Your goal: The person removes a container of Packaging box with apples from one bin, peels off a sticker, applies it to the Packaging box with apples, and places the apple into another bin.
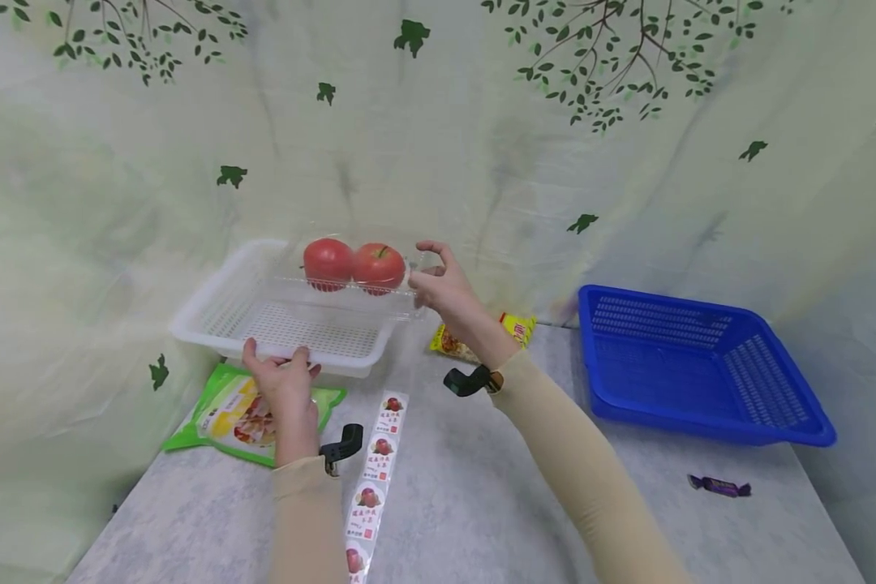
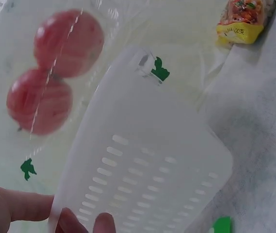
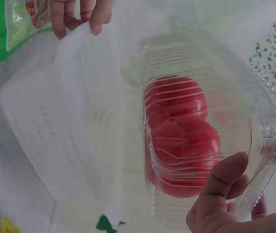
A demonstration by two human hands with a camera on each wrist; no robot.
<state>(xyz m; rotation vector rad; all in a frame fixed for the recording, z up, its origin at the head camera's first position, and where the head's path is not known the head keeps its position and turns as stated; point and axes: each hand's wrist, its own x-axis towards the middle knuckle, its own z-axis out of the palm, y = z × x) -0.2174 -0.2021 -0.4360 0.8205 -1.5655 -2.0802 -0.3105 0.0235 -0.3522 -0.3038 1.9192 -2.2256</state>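
At the far left of the grey mottled tabletop lies a green plastic snack bag with a yellow picture, partly under the person's left hand. That hand grips the near rim of a white perforated plastic basket, its thumb and fingers curled over the edge; the left wrist view shows fingertips wrapped round the rim. Just right of the left forearm, a long strip of white labels printed with red apples runs down the table toward the near edge. Above the white basket's right half, a clear plastic clamshell box hangs in the air holding two red apples side by side. The right hand pinches the box at its right end, thumb on top and fingers beneath; in the right wrist view the thumb presses against the ribbed clear wall with the apples just behind it. Behind the right wrist, a small yellow snack packet lies by the backdrop. Farther right sits a blue perforated plastic basket, and near its front corner, well apart from both hands, lies a small purple wrapped candy.
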